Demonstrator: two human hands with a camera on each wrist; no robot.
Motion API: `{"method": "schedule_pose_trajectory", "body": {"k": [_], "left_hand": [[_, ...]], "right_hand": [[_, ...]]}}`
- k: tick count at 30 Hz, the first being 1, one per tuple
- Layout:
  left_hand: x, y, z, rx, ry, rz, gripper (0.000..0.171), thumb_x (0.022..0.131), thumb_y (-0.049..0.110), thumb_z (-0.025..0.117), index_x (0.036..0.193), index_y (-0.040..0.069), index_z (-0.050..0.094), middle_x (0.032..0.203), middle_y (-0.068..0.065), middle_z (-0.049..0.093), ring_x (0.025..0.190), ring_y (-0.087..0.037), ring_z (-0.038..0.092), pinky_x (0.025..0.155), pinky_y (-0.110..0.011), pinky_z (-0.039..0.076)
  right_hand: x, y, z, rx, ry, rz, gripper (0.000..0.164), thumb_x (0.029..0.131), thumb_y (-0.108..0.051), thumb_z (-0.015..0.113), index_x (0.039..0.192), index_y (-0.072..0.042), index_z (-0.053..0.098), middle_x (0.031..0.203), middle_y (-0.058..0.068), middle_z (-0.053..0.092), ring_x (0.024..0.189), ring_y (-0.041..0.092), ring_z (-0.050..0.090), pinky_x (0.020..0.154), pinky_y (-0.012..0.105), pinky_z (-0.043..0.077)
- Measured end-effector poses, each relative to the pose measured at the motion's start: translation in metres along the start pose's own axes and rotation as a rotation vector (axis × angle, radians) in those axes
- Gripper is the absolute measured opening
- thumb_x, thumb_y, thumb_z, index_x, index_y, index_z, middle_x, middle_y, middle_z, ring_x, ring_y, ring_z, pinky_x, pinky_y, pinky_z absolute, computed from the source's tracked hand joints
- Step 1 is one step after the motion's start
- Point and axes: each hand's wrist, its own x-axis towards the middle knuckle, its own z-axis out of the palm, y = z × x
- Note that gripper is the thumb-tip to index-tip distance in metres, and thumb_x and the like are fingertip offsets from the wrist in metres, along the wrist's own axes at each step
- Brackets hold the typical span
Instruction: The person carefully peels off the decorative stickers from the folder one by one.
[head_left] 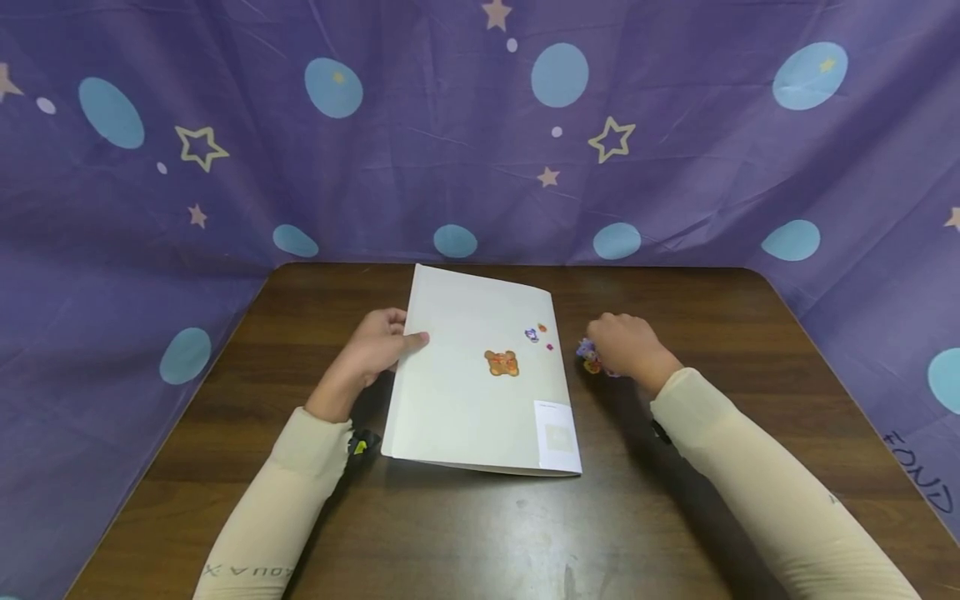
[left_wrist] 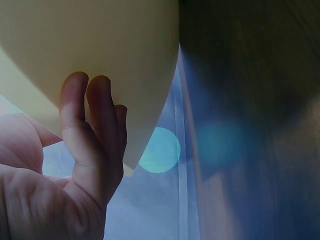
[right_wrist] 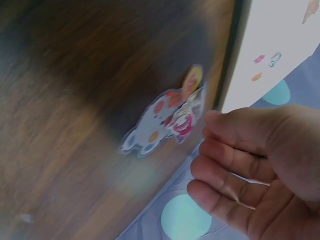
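Observation:
My left hand (head_left: pixel 378 343) grips the left edge of a white folder (head_left: pixel 465 400), thumb on its front face and fingers behind. In the left wrist view, the fingers (left_wrist: pixel 100 115) lie against the folder's underside. A brown bear sticker (head_left: pixel 502 363) and several tiny stickers are on the folder's front. To the right of it, my right hand (head_left: pixel 628 346) is low over a small group of loose stickers (head_left: pixel 588 354). In the right wrist view, a white bear sticker (right_wrist: pixel 155 120) with orange spots lies among them; the loosely curled fingertips are beside the group, with nothing visible between them.
A white label (head_left: pixel 557 437) sits at the folder's lower right corner. Everything rests on a dark wooden table (head_left: pixel 480 533). Behind it and at both sides hangs a purple curtain (head_left: pixel 420 167) with stars and blue dots.

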Motion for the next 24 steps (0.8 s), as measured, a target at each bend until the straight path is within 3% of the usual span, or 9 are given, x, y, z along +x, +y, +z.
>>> {"method": "schedule_pose_trajectory", "body": {"k": [6,10,15,24], "left_hand": [[0.000,0.001,0.000,0.000,0.001,0.001,0.050,0.099,0.012,0.067,0.138,-0.011,0.047,0.102,-0.021,0.068,0.076,-0.020,0.069,0.064,-0.034,0.060],[0.000,0.001,0.000,-0.011,0.006,0.001,0.048,0.099,0.011,0.067,0.137,-0.011,0.049,0.101,-0.021,0.068,0.075,-0.020,0.069,0.064,-0.034,0.060],[0.000,0.002,0.001,-0.023,0.004,-0.001,0.048,0.098,0.011,0.068,0.137,-0.010,0.049,0.100,-0.020,0.068,0.075,-0.019,0.069,0.063,-0.033,0.060],[-0.001,0.003,0.000,-0.022,0.005,0.001,0.048,0.099,0.011,0.067,0.137,-0.011,0.049,0.098,-0.019,0.069,0.073,-0.019,0.069,0.062,-0.032,0.059]], "right_hand": [[0.002,-0.015,-0.008,0.127,0.032,-0.048,0.016,0.096,-0.007,0.066,0.081,-0.009,0.065,0.071,0.003,0.058,0.064,0.020,0.055,0.057,0.036,0.049],[0.003,-0.031,-0.014,0.150,0.115,-0.108,0.015,0.095,-0.008,0.069,0.080,-0.010,0.065,0.072,0.001,0.058,0.064,0.018,0.051,0.056,0.034,0.045],[0.003,-0.051,-0.021,0.168,0.197,-0.177,0.008,0.094,-0.012,0.074,0.088,-0.008,0.070,0.082,0.004,0.064,0.068,0.019,0.054,0.058,0.035,0.048],[0.006,-0.076,-0.028,0.210,0.141,-0.295,0.017,0.100,-0.025,0.070,0.099,-0.008,0.070,0.091,0.004,0.063,0.076,0.017,0.056,0.065,0.034,0.050]]}}
